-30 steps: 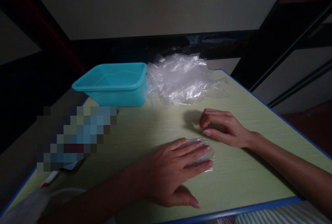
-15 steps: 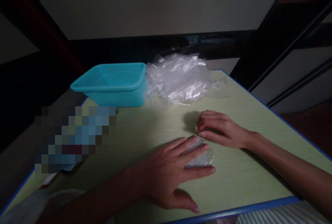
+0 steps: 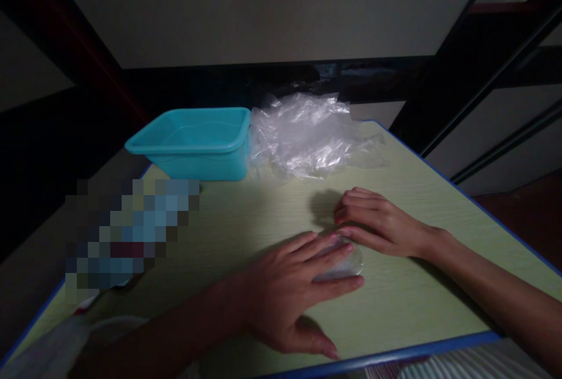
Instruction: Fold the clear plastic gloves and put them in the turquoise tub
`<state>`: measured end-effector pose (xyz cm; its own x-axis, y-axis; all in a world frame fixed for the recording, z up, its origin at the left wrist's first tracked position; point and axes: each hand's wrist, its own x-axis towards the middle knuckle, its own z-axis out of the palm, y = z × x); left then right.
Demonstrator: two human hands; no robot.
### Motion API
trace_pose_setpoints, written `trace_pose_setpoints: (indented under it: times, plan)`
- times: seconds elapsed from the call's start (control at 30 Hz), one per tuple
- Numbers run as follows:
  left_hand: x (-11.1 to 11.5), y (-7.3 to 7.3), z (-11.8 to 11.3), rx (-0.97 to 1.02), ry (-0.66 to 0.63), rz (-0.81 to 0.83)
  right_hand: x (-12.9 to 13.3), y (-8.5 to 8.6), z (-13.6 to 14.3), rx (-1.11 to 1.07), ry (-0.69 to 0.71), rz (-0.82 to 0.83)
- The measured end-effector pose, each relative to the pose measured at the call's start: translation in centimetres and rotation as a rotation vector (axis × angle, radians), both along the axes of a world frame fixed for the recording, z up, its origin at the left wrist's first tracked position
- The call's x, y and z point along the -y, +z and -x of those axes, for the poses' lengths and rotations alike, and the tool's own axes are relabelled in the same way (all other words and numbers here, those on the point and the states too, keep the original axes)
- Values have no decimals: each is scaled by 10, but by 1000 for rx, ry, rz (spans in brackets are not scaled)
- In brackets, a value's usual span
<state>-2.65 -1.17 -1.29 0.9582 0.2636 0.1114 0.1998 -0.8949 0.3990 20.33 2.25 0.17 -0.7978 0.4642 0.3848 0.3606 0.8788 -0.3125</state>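
Note:
My left hand point(image 3: 290, 291) lies spread and flat, palm down, over a small clear round plastic piece point(image 3: 340, 270) on the table. Part of that piece is hidden beneath the fingers; whether it is a lid or folded film I cannot tell. Just beyond, my right hand point(image 3: 373, 221) is closed with curled fingers, its thumb beside the far rim of the clear piece and by the left fingertips. What the right fingers hold, if anything, is hidden.
A turquoise plastic basin point(image 3: 197, 159) stands at the back left of the pale table point(image 3: 263, 209). Crumpled clear plastic bags point(image 3: 311, 139) lie against its right side. A blurred-out object point(image 3: 136, 232) rests on the left. Blue edging point(image 3: 395, 352) borders the table.
My right hand has shifted slightly nearer, its thumb now closer to the left fingertips and the clear piece. The left hand stays nearly in place. The view has shifted a little.

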Motion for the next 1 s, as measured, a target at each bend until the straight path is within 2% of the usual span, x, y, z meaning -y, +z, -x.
trace_pose_setpoints:
  times: [0.1,0.17,0.27,0.37,0.53,0.67,1.0]
  plan:
    - [-2,2,6,57,-15,0,2,1,-2,2,-13,9]
    - [-4,2,10,151,6,-17,2,2,-2,-7,-33,75]
    - [-8,-1,12,320,206,-67,3,3,2,45,-142,194]
    - [-8,-3,10,372,379,-70,7,3,8,185,-293,260]
    - [-3,-5,4,290,486,29,13,3,17,298,-384,333]
    - [-3,-3,0,178,550,95,14,3,18,307,-390,376]
    - [-5,-4,-1,159,551,138,18,6,17,236,-317,494]
